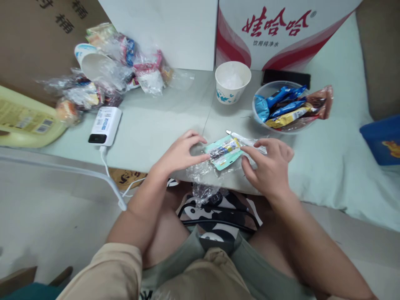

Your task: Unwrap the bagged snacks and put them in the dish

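Note:
A clear plastic bag (pixel 204 171) lies at the near edge of the pale table (pixel 156 121), with small snack packets (pixel 225 152), teal and yellow, at its mouth. My left hand (pixel 180 153) rests on the bag's left side, fingers curled, fingertips touching the teal packet. My right hand (pixel 268 164) pinches the right end of the packets and the bag's opening. Part of the bag hangs over the table edge above my lap.
A clear bowl (pixel 265 89) of blue and yellow snack sticks sits at the right, a paper cup (pixel 233 81) beside it. A heap of plastic-wrapped snacks (pixel 103 71) and a white power bank (pixel 105 126) lie at the left. Cardboard boxes (pixel 281 25) stand behind.

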`<act>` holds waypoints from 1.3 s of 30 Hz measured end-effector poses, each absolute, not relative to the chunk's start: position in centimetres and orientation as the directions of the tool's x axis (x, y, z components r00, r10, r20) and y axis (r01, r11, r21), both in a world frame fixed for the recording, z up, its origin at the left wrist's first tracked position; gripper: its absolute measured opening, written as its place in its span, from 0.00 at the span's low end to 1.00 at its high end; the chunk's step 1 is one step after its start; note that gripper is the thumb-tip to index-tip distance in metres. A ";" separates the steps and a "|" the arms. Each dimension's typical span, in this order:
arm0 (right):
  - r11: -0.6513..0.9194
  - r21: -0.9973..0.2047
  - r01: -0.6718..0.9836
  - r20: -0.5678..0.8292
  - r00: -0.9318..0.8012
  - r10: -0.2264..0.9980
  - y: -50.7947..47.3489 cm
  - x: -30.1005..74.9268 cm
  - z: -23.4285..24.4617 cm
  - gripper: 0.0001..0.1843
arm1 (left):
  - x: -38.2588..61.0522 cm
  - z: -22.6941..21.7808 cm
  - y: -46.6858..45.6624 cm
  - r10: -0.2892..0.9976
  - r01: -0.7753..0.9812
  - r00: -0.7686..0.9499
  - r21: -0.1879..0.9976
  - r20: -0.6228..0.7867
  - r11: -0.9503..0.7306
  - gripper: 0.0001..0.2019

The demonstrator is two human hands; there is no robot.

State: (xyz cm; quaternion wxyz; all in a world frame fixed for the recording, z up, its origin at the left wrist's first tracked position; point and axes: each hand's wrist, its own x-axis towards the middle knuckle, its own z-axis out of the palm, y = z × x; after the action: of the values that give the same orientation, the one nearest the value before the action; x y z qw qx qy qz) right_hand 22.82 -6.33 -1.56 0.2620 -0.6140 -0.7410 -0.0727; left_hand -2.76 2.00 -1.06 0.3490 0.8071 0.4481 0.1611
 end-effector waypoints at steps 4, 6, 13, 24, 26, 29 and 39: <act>0.508 -0.311 0.803 0.379 -0.385 0.841 -6.6 22.6 -1.3 0.12 | -1.7 -0.9 1.1 0.765 0.569 0.641 0.701 -0.051 -0.430 0.25; 0.554 -0.322 0.768 0.243 -0.498 0.832 -6.7 22.4 -1.5 0.13 | -1.4 -1.0 0.9 0.739 0.561 0.671 0.689 -0.055 -0.458 0.16; 0.260 -0.469 0.844 0.091 -0.247 0.965 -6.3 21.5 -2.3 0.12 | -0.3 -1.9 0.9 0.866 0.557 0.486 0.805 -0.118 -0.203 0.11; -0.060 -0.575 0.816 -0.036 0.047 0.998 -5.4 21.3 -2.9 0.14 | 0.7 -1.2 -0.4 0.851 0.667 0.518 0.664 -0.089 -0.337 0.02; -0.070 -0.572 0.817 -0.042 0.056 0.998 -5.4 21.2 -3.0 0.15 | 0.9 -1.2 -0.6 0.877 0.679 0.478 0.653 -0.046 -0.336 0.03; -0.064 -0.577 0.814 -0.042 0.049 0.998 -5.3 21.1 -3.2 0.14 | 1.3 -1.3 -1.0 0.873 0.689 0.486 0.631 -0.038 -0.356 0.12; -0.092 -0.649 0.755 -0.053 0.075 0.996 -5.2 21.3 -3.6 0.16 | 1.2 -1.4 0.1 0.913 0.153 0.320 0.965 -0.254 0.215 0.06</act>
State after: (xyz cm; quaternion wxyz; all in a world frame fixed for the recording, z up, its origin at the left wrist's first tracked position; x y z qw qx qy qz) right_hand 21.28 -5.16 -3.59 0.2368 -0.6940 -0.6309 0.2536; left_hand 1.23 0.06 -1.39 0.6048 0.5423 0.4914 0.3140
